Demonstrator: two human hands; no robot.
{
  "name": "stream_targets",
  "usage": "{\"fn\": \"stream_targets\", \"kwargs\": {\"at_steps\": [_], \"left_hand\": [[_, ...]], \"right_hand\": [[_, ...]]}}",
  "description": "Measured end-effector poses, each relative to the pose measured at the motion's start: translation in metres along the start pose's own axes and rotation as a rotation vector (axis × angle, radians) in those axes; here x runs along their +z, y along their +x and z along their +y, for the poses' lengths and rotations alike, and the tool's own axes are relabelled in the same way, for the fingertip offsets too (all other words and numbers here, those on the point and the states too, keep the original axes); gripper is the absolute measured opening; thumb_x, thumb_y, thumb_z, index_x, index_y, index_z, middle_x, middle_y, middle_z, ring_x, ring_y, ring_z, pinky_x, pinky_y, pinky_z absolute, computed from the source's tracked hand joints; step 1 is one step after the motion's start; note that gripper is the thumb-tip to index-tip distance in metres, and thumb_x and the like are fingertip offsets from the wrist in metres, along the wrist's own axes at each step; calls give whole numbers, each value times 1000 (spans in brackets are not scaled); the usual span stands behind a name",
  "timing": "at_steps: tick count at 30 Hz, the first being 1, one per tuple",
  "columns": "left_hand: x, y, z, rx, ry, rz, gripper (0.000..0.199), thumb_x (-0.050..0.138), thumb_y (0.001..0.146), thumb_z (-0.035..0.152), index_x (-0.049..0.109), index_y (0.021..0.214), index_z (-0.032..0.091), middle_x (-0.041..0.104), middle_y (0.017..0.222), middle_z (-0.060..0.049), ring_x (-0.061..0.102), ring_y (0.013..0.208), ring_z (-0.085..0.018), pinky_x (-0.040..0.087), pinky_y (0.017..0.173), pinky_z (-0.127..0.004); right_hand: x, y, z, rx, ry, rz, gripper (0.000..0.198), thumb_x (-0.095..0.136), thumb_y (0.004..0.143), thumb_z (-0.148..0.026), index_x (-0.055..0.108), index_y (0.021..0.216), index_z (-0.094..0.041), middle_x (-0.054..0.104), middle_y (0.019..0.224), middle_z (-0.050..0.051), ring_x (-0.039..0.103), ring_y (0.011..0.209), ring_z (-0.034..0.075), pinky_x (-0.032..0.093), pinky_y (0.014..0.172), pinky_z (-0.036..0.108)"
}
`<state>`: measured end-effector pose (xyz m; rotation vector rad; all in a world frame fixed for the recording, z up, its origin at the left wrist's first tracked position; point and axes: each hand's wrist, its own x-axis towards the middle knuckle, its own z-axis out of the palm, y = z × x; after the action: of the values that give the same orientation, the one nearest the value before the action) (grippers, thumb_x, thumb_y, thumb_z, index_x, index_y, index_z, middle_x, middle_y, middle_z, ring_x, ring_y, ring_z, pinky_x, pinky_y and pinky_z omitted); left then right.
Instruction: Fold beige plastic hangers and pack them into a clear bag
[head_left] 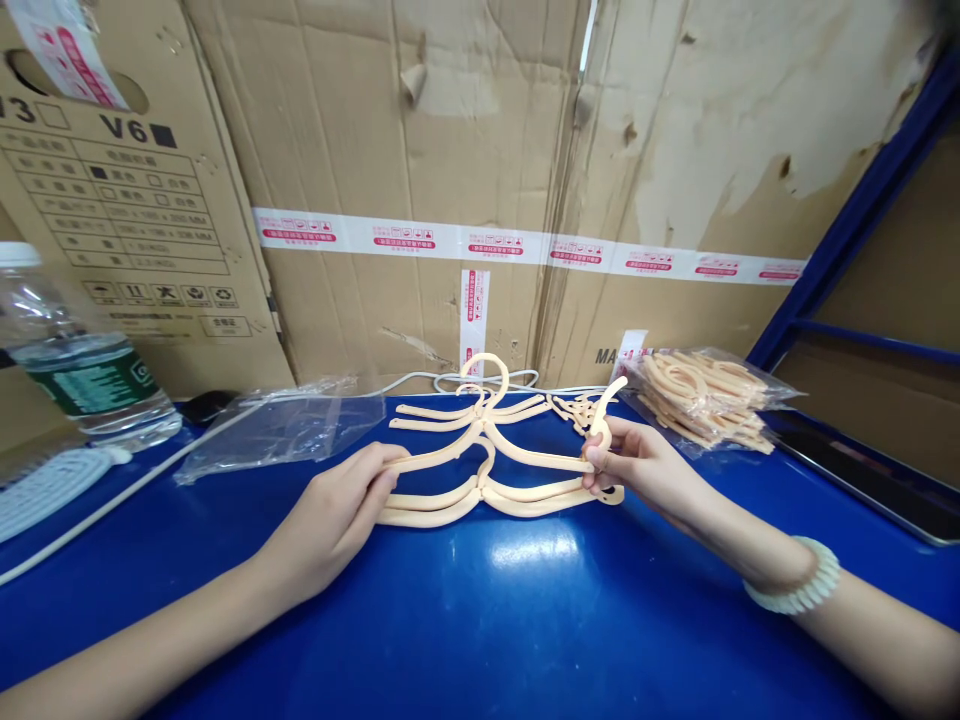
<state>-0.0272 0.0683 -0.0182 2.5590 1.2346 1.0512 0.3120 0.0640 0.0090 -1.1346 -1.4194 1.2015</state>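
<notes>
1. Printed on the carton panel (161, 355) at the left is "V6" beside a filled black square; a cut-off "3" beside an unfilled square stands next to it. Below run a table in Chinese characters, mostly too blurred to read, and a row of handling icons.
2. White tape (442, 240) with red printed blocks crosses the cardboard wall (480, 140); lower right, the letters "MA" show. The bottle (90, 385) wears a green label.
3. The surface (465, 630) is glossy blue, with a bright reflection in front of the hands. Cardboard stands behind it, and a blue frame (847, 220) rises at the right.
4. A clear plastic bag (277, 435) and a white cable (105, 515) lie to the left; a filled bag (697, 400) of cream pieces and a dark phone (870, 480) lie to the right.
5. The hanger (551, 460) is cream, smooth and slim, with curved shoulders and a round hook; it is held over the middle of the surface, among similar hangers (427, 512).
6. The left hand (341, 510) has a narrow grip on its left end.
7. The right hand (637, 465) has its grip closed around the other end; a curved piece (609, 399) rises from those fingers.
</notes>
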Motion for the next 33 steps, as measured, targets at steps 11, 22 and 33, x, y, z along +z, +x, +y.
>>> {"fn": "stream_targets", "kwargs": {"at_steps": [11,22,33], "left_hand": [[1,-1,-2,126,239,30,23,36,102,35,54,106,21,69,92,-3,66,77,-20,47,70,-32],[-24,11,-10,420,534,-16,22,36,102,24,56,105,15,70,91,-6,62,74,-21,43,73,-34],[-49,17,8,560,519,-334,24,37,102,22,59,94,17,63,88,-5,56,82,-20,38,78,-33]], "right_hand": [[3,-3,-3,-33,100,-36,32,82,70,-41,66,87,-18,63,73,0,63,65,12,55,62,25],[-18,5,-9,-105,287,72,26,82,68,-38,76,85,-20,63,73,1,58,70,13,53,65,25],[-74,21,-8,-84,-37,-47,20,83,66,-36,77,77,-20,70,69,4,62,62,12,52,60,23]]}}
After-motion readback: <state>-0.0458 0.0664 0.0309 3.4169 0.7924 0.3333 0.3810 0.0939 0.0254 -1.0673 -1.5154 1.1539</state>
